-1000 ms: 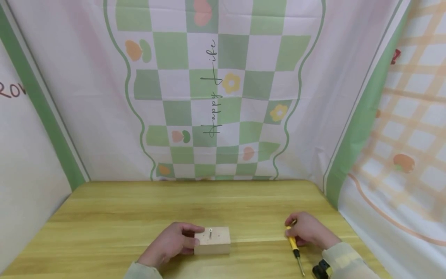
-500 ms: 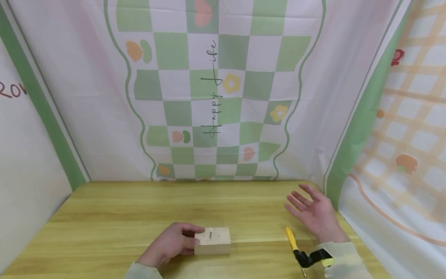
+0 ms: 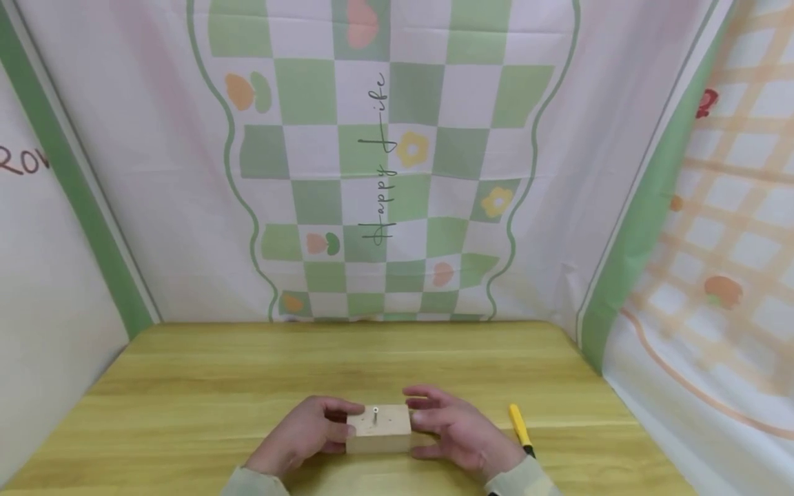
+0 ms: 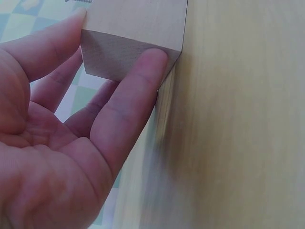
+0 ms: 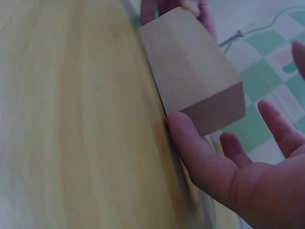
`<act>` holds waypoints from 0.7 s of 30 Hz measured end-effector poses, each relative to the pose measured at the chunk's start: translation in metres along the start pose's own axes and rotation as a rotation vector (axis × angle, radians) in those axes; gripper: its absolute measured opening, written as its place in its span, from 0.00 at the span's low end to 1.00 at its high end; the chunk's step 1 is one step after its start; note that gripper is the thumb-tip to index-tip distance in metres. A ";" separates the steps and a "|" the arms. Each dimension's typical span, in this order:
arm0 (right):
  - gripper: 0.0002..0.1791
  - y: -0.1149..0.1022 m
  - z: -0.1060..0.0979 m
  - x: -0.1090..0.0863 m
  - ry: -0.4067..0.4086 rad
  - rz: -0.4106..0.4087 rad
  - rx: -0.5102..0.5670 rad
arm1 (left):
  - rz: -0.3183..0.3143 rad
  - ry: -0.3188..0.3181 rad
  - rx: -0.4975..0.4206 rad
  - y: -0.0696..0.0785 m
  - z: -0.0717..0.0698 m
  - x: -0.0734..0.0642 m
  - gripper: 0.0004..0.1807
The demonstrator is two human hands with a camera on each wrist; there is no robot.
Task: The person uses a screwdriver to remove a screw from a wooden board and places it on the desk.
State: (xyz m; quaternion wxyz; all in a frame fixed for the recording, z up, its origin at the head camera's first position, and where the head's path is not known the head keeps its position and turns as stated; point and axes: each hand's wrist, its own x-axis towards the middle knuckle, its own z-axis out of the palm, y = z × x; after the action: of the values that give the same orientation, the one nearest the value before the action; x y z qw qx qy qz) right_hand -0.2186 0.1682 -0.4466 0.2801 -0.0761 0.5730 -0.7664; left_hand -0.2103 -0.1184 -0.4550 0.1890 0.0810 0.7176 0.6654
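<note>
A pale wooden block point(image 3: 380, 442) lies on the table, with a metal screw point(image 3: 375, 416) standing upright in its top and a few small holes around it. My left hand point(image 3: 304, 435) grips the block's left end, thumb and fingers against its end and edges. At the opposite end is my right hand point(image 3: 468, 435), its fingers spread and loosely bent. In the right wrist view the thumb tip of that hand is right at the lower corner of the block point(image 5: 193, 62), while its other fingers stand apart from the wood. The screw's lower part is hidden inside the block.
A screwdriver with a yellow handle point(image 3: 518, 424) lies on the wood-grain table point(image 3: 248, 365) to the right of my right hand; its lower part is hidden by the sleeve. Behind the table hangs a green-and-white checked cloth point(image 3: 384, 151).
My right hand let go of the screwdriver, lifted with fingers spread, then moved left to the block's right end. The left hand and the block stayed in place.
</note>
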 end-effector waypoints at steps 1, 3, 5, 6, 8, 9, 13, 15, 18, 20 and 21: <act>0.30 0.002 0.003 0.002 0.020 0.004 -0.040 | 0.002 0.000 0.003 0.000 0.000 0.000 0.22; 0.30 0.004 0.008 0.006 0.055 0.000 -0.103 | 0.004 0.002 0.008 0.000 0.001 0.000 0.22; 0.28 0.006 0.010 0.008 0.070 -0.008 -0.147 | 0.005 0.002 0.008 0.000 0.001 0.000 0.22; 0.28 0.007 0.011 0.008 0.074 -0.014 -0.166 | 0.007 0.002 0.007 0.000 0.001 0.000 0.22; 0.26 0.008 0.011 0.009 0.076 -0.025 -0.197 | 0.006 0.003 0.004 0.000 0.001 0.000 0.21; 0.26 0.009 0.011 0.010 0.076 -0.030 -0.209 | 0.004 0.003 0.002 0.000 0.001 0.000 0.21; 0.25 0.009 0.012 0.012 0.087 -0.036 -0.242 | -0.001 0.004 0.001 0.001 0.000 0.001 0.21; 0.25 0.009 0.013 0.012 0.092 -0.037 -0.250 | 0.002 0.004 -0.001 0.001 0.000 0.001 0.21; 0.25 0.009 0.013 0.013 0.096 -0.038 -0.258 | 0.007 0.003 -0.004 0.001 0.000 0.001 0.21; 0.25 0.009 0.014 0.013 0.099 -0.041 -0.262 | 0.014 -0.005 -0.001 0.001 0.000 0.001 0.21; 0.25 0.009 0.014 0.013 0.100 -0.041 -0.261 | 0.016 -0.011 0.000 0.002 0.000 0.001 0.21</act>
State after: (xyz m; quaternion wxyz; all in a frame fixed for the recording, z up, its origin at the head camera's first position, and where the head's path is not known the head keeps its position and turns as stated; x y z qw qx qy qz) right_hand -0.2206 0.1481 -0.4532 0.2233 -0.0855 0.6795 -0.6936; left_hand -0.2113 -0.1179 -0.4536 0.1877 0.0905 0.7160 0.6663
